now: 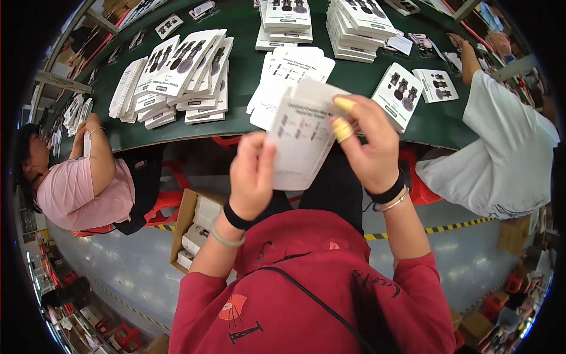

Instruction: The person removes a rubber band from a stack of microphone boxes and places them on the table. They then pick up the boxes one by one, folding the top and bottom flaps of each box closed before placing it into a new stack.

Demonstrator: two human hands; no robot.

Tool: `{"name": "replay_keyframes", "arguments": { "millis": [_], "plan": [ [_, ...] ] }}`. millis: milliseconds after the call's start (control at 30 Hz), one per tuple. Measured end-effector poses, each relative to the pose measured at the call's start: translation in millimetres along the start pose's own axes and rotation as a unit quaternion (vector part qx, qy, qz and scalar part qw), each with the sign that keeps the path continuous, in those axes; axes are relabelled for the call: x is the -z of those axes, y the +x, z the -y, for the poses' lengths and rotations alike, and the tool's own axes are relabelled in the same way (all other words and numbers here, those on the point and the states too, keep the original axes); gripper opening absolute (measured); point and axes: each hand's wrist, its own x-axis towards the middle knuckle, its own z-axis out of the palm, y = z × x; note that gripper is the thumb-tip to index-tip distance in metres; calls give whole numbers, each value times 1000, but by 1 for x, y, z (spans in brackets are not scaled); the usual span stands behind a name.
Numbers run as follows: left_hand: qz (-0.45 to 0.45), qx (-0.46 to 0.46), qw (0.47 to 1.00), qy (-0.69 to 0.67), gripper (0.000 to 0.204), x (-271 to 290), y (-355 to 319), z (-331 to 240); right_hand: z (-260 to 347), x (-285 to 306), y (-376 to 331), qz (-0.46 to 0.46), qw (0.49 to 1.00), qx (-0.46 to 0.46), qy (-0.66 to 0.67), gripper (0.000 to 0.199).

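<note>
In front of my body I hold a thin white printed carton (pixel 299 144), tilted, with a flap standing up at its top end. My left hand (pixel 252 174) pinches the left edge of the carton between thumb and fingers. At its upper right, my right hand (pixel 370 138) grips the flap end; yellow finger covers sit on the thumb and forefinger. Just beyond lies a loose pile of flat white cartons (pixel 268 82) on the green table (pixel 240 88). Whether anything is inside the held carton cannot be seen.
Stacks of printed white boxes stand at the left (pixel 183 65), back middle (pixel 287 17) and back right (pixel 354 29). More boxes (pixel 401 97) lie at the right. An open cardboard box (pixel 187 221) is by my left side. A person sits on each side of me.
</note>
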Motion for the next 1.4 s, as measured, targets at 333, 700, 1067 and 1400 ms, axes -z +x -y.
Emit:
{"name": "replay_keyframes", "arguments": {
  "millis": [333,700,1067,1400],
  "plan": [
    [257,271,840,-393,50,7,-30,-15,24,30,-18,231,971,-64,-26,25],
    [335,398,559,-645,83,11,-47,-35,51,47,-28,348,928,-121,-62,22],
    [233,346,855,-308,50,19,-67,-33,50,31,-75,213,949,-208,107,20],
    [82,163,949,-258,45,3,-63,-45,48,26,-83,35,839,-333,429,44]
  ]
}}
